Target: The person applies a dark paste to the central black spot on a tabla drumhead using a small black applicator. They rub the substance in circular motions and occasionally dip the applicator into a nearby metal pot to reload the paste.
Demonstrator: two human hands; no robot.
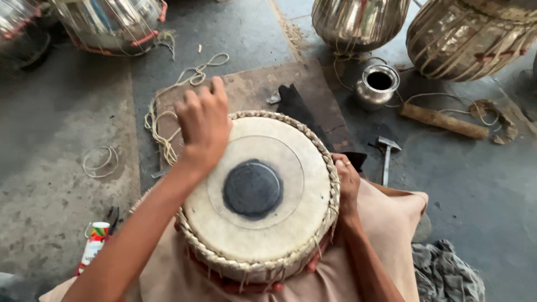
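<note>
A round hand drum with a pale skin head, black centre spot and braided rim (260, 196) sat on the person's lap. The left hand (204, 124) rested at its far rim, fingers curled down over the edge. The right hand (347, 182) gripped its right side. A small steel hammer (386, 156) lay nearby on the floor.

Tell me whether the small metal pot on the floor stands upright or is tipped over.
Upright. The small metal pot rests on its base, its round open mouth facing up; the inside is too dark to judge its contents.

Left hand (204, 120) fingertips hidden behind drum (257, 196) rim; forearms cropped
</note>
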